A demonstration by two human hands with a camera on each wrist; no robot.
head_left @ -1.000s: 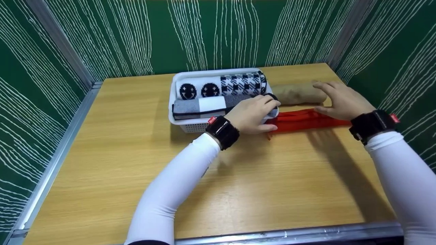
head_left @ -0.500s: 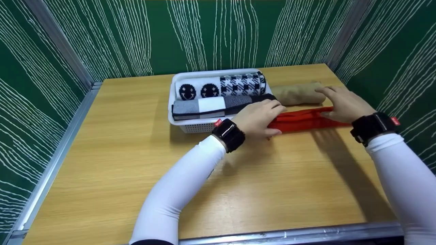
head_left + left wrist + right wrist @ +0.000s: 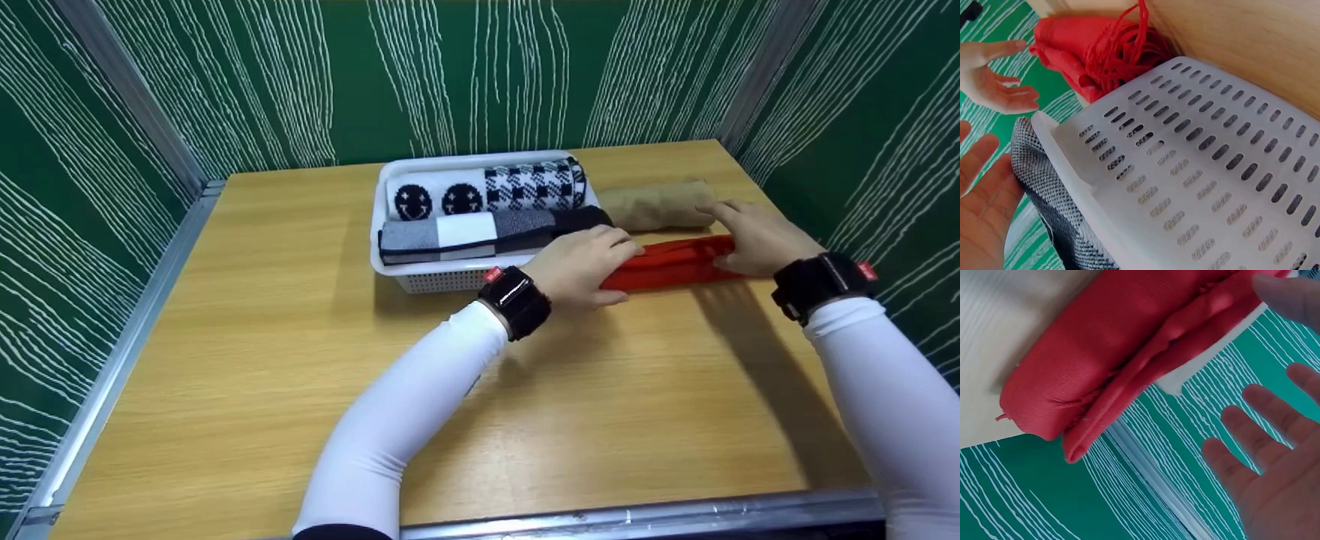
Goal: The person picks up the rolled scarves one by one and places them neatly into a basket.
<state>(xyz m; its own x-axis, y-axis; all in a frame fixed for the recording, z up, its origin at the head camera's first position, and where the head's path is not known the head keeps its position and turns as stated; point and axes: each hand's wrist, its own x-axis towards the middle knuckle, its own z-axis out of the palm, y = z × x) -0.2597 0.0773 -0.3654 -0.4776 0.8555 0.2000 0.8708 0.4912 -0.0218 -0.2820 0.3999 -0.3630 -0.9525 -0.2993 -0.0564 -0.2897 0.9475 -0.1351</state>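
A red fringed scarf (image 3: 675, 264), folded lengthwise into a long bundle, lies on the table right of the white basket. Its loose fringe (image 3: 1112, 62) shows in the left wrist view. My left hand (image 3: 577, 266) is over the scarf's left end, beside the basket corner, with fingers extended. In the left wrist view, that hand's fingertips are right at the grey-and-black checked roll (image 3: 1053, 185) overhanging the basket rim. My right hand (image 3: 769, 238) hovers over the scarf's right end, fingers spread, thumb overlapping the red cloth. The right wrist view shows its palm (image 3: 1292, 495) holding nothing.
The white perforated basket (image 3: 435, 282) holds the checked roll in front and a black-and-white patterned roll (image 3: 532, 187) behind. Beyond the red scarf lies a tan cloth roll (image 3: 652, 206). Green, white-streaked walls (image 3: 525, 75) enclose the table's back and sides.
My left hand has slid right, off the checked roll's end and onto the red scarf's left end. My right hand has come slightly down toward the scarf's right end.
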